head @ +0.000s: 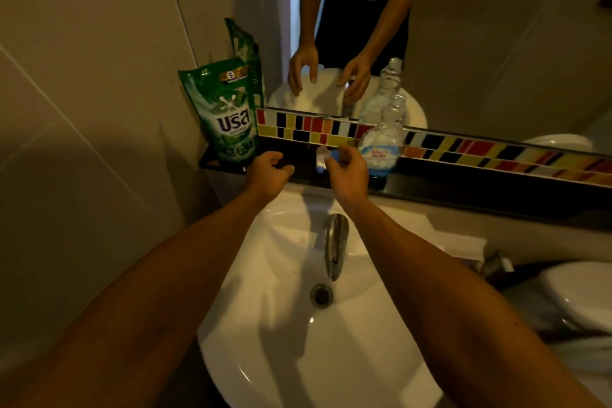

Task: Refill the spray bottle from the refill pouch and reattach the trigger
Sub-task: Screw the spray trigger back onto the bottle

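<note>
A green refill pouch [228, 116] stands upright at the left end of a black shelf [463, 185] above the sink. A clear spray bottle [381, 146] without its trigger stands on the shelf to the right. Between them lies a white and blue trigger [323, 159], partly hidden by my right hand [347, 172], whose fingers curl just in front of it; contact cannot be told. My left hand [270, 174] hovers with curled fingers to the right of the pouch, holding nothing.
A white sink [381, 341] with a chrome tap [335, 242] lies below my arms. A mirror above a coloured tile strip [308, 131] reflects a person's arms and the bottle. A toilet [583, 295] is at the right, a tiled wall at the left.
</note>
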A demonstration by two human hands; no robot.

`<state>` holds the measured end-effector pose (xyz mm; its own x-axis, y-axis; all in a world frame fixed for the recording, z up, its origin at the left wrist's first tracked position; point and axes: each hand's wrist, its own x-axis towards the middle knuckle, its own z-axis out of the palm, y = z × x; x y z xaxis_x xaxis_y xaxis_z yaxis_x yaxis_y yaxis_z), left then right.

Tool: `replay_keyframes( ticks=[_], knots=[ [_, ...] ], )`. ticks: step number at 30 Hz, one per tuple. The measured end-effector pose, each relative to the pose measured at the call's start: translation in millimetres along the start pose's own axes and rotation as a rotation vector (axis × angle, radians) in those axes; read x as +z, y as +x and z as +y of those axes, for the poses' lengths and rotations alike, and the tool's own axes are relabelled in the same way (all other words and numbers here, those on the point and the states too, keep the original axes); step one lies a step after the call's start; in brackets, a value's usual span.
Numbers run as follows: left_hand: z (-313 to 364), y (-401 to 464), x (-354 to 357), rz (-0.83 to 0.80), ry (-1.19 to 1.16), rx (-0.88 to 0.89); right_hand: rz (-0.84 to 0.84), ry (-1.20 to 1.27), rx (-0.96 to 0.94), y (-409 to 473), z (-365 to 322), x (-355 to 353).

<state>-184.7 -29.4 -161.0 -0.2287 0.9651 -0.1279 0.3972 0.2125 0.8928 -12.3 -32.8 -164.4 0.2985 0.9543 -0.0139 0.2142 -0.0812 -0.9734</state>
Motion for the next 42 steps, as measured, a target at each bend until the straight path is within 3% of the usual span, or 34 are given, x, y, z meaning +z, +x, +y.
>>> replay_keyframes(
  ticks=[6, 13, 19, 26, 38, 42],
  knots=[
    [19.9, -2.2, 33.3, -0.05, 0.055, 0.076, 0.156, 0.065, 0.065, -6.9, 7.0, -52.4],
    [33.1, 10.7, 51.8, -0.08, 0.082, 0.122, 0.248, 0.11, -0.013, 10.4, -18.9, -94.3],
    [36.4, 30.1, 73.4, -0.08, 0.093, 0.123, 0.115, 0.062, -0.072, 37.1, -39.5, -107.9],
    [37.4, 52.4, 99.9, -0.075, 0.133, 0.003, -0.053, -0.021, -0.103, 65.1, -43.4, -106.1],
    [32.1, 68.8, 115.2, -0.086, 0.169, -0.154, -0.108, -0.025, -0.135, 67.3, -39.0, -116.3],
    [34.3, 66.3, 100.2, -0.132, 0.005, -0.11, -0.103, -0.025, -0.156, 60.5, -40.1, -123.5]
  ],
)
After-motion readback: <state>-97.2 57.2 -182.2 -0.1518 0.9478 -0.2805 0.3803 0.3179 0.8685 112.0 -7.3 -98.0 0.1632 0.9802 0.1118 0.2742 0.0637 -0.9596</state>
